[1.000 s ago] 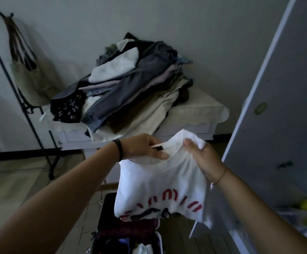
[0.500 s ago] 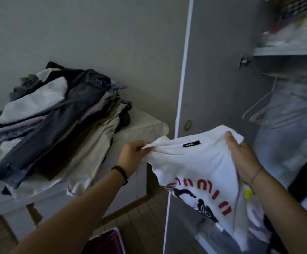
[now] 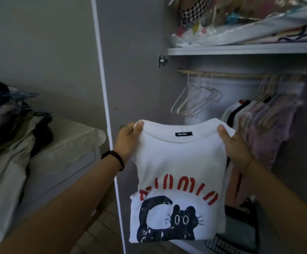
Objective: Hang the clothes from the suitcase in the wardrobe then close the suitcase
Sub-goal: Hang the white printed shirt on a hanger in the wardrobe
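The white T-shirt (image 3: 182, 158) hangs at centre frame before the open wardrobe (image 3: 244, 94), not yet on a hanger. The left hand (image 3: 128, 143) pinches one shoulder and the right hand (image 3: 236, 151) the other, fingers (image 3: 221, 128) curled over the cloth beside the neckline.

Freeing a hand to fetch a hanger would leave the shirt on a single pinch, so it may slump or slip to the floor. The bunched empty hangers (image 3: 195, 101) may also come off tangled.

They hang on the rail (image 3: 240, 75) just above the shirt, with bare rail between them and the hung clothes (image 3: 270, 121) at right. The shelf (image 3: 240, 50) sits close over the rail, so hooks get little lift. The door (image 3: 130, 70) edge runs just beside the left hand. The suitcase is out of view.
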`<state>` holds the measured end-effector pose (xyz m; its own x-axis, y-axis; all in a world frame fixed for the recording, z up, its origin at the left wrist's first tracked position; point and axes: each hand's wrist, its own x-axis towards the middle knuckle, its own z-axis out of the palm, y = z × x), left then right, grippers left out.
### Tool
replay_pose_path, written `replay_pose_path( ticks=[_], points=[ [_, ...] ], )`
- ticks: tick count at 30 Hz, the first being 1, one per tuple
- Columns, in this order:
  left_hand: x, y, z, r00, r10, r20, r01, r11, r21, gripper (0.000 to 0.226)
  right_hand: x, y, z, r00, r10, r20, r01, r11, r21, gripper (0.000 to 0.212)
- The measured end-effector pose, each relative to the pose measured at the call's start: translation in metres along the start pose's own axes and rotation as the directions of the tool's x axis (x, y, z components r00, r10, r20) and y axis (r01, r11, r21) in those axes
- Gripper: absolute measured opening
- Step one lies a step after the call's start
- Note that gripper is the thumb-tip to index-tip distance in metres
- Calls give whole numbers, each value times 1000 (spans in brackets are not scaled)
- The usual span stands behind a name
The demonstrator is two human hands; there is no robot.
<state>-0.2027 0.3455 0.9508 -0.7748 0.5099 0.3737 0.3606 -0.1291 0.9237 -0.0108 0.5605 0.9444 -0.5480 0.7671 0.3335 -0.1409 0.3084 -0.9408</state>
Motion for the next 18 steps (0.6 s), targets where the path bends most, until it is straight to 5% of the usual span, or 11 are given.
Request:
replay_pose_path(
  ticks=[3, 7, 11, 15, 18],
  points=[
    [18, -4, 17, 998, -5, 70, 2, 999, 49, 29, 15, 1, -19, 999, 26, 19, -27, 997, 76, 44],
    [45, -11, 38, 990, -65, 124, 57, 996, 62, 33, 45, 18, -38, 998, 26, 66, -30, 998, 54, 25],
    [72, -21, 63, 978, -135, 158, 121, 988, 96, 33, 83, 38, -54, 994, 24, 108, -33, 996, 80, 28],
    [102, -33, 85, 971, -177, 161, 140, 966, 219, 33, 131, 50, -76, 987, 44, 152, -69, 984, 166, 61],
    [121, -52, 105, 990, -112, 90, 76, 939, 335, 44, 162, 56, -87, 981, 48, 187, -78, 985, 156, 38]
  ],
)
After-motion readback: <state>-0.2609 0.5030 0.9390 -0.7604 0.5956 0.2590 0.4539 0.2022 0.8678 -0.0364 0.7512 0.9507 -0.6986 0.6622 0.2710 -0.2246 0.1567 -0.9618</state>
